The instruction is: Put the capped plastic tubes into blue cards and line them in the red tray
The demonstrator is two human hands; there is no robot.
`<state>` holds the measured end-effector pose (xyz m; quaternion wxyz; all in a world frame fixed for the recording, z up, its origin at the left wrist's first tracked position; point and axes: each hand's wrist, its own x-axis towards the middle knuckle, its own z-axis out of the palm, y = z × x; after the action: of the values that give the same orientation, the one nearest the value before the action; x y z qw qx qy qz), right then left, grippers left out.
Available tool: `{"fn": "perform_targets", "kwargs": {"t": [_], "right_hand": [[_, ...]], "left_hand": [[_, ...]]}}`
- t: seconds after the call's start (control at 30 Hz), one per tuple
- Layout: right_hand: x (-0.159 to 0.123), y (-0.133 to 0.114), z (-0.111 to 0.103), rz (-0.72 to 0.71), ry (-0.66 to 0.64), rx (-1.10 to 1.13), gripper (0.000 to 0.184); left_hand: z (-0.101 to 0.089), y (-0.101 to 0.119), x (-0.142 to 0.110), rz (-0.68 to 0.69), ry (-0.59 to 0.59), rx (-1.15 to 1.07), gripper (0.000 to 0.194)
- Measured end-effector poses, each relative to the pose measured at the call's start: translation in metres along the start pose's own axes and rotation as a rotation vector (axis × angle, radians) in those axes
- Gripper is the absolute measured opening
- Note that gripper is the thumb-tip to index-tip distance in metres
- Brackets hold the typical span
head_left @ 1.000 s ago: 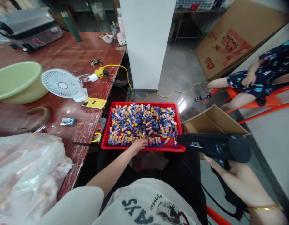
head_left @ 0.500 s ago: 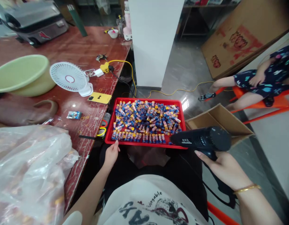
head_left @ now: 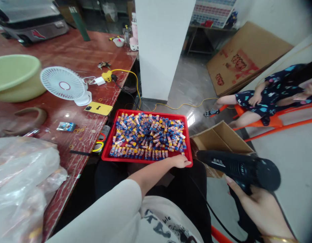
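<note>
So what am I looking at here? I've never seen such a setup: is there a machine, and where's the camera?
There's no robot here, just a person's two bare hands. The camera is worn on that person's head, looking forward and down. The right hand grips a black gun-shaped tool. The left hand is at the near right corner of a red tray. In the tray are many small tubes, mostly heaped, with some lined up along the near edge. On the reddish table to the left are a white fan, a yellow phone and a pale green basin.
</note>
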<state>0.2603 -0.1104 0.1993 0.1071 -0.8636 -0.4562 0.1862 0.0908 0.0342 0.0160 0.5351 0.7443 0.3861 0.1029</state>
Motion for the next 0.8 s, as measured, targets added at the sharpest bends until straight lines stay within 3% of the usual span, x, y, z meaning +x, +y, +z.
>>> {"fn": "perform_targets", "kwargs": {"t": [0.1, 0.2, 0.37, 0.43, 0.5, 0.63, 0.8], "right_hand": [[-0.005, 0.002, -0.008, 0.023, -0.027, -0.012, 0.040], [-0.003, -0.003, 0.000, -0.066, -0.055, 0.030, 0.037], [0.010, -0.053, 0.055, -0.211, -0.348, 0.209, 0.042], [0.012, -0.083, 0.075, -0.272, -0.425, 0.257, 0.045], [0.011, -0.110, 0.086, -0.327, -0.429, 0.232, 0.046], [0.009, -0.143, 0.081, -0.369, -0.408, 0.147, 0.051], [0.018, -0.154, 0.067, -0.408, -0.332, 0.048, 0.052]], "left_hand": [[0.001, -0.013, -0.009, -0.036, 0.010, 0.002, 0.030], [-0.017, -0.043, -0.054, -0.121, 0.113, 0.012, 0.028], [-0.082, -0.098, -0.173, -0.402, 0.460, 0.103, 0.030], [-0.108, -0.116, -0.203, -0.573, 0.631, 0.153, 0.041], [-0.125, -0.130, -0.211, -0.771, 0.751, 0.178, 0.050], [-0.131, -0.150, -0.181, -1.059, 0.795, 0.132, 0.054], [-0.118, -0.158, -0.160, -1.087, 0.716, 0.038, 0.055]]}}
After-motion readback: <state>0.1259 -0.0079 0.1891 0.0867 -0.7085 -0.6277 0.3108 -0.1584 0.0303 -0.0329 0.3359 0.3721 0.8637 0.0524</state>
